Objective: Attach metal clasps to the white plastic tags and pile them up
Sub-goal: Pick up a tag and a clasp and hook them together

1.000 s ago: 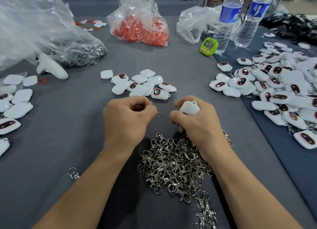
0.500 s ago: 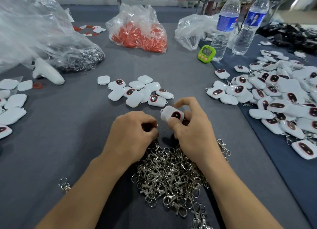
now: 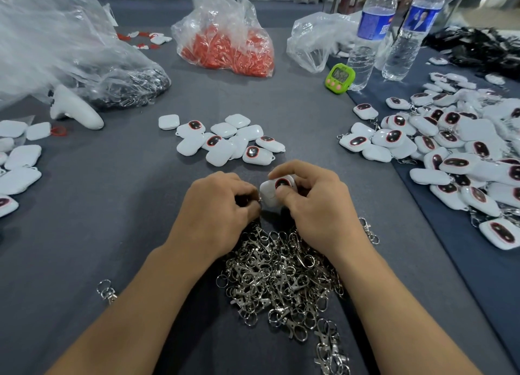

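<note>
Clasp heap [image 3: 281, 279]: loose silver metal clasps piled on the grey table cloth [image 3: 112, 206], nearest the viewer, between the two forearms.
Stray clasp [image 3: 107, 290]: single, on the cloth left of the left forearm, well apart from the heap.
Left hand [image 3: 216, 208]: at the heap's far edge, knuckles up, fingers curled inward, fingertips against the left edge of the held tag. Inside of the pinch hidden; cannot tell whether a clasp is gripped.
Right hand [image 3: 318, 206]: beside the left, thumb and fingers clamped round the held tag, thumb laid on its face.
Held tag [image 3: 277, 189]: white plastic, dark red-rimmed oval facing up, raised between both hands just beyond the heap.
Centre tags [image 3: 225, 141]: small loose cluster on the cloth just beyond the hands, some face up, some face down.
Right pile [image 3: 464, 155]: large spread of tags on the darker cloth at right, several with metal clasps showing at the edges.
Left tags [image 3: 19, 161]: scattered at the left edge, mostly face down.
White handle-shaped device [image 3: 76, 110]: lying beyond the left tags, against a clear plastic bag [image 3: 56, 42].
Green timer [image 3: 340, 77]: upright, just beside two water bottles [image 3: 368, 34].
Red-filled bag [image 3: 225, 37]: far centre.
</note>
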Tool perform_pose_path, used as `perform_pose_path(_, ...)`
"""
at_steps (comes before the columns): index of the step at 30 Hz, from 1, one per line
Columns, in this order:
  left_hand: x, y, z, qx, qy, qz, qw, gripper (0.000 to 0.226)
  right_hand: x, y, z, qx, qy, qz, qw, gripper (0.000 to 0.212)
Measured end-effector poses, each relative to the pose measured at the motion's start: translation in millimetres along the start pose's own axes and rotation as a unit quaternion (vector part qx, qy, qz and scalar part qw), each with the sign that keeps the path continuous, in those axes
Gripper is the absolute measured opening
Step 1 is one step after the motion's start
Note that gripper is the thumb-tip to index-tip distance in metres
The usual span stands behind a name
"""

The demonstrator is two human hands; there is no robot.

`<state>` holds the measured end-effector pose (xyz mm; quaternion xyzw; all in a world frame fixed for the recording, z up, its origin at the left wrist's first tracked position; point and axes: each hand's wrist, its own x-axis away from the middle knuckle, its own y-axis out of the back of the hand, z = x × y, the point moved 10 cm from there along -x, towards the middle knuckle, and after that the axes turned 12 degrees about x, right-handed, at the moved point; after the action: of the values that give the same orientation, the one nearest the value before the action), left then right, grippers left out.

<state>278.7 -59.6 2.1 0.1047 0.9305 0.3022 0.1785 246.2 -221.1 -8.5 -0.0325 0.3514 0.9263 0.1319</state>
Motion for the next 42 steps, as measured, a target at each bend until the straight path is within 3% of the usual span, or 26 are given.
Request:
perform_pose_path(19, 0, -1, -2, -0.004, -0.027, 0.015, 1.000, 0.013, 1, 1, 4, 0.045, 0.007, -0.008, 0.999, 0.017)
perform_pose_path(33, 4, 0, -11, -0.052, -0.035, -0.002, 0.998, 0.022, 0, -4, 6, 0.044, 0.031, 0.044, 0.998, 0.023)
perform_pose_path(37, 5, 5, -13, -0.029, -0.045, -0.024, 0.998, 0.006, 0, -4, 1, 0.005, 0.015, 0.033, 0.999, 0.022)
perform_pose_path(42, 2, 14, -7, 0.068, -0.026, -0.061, 0.995, 0.026, -5, -3, -10, -0.118, -0.046, 0.042, 0.991, 0.025)
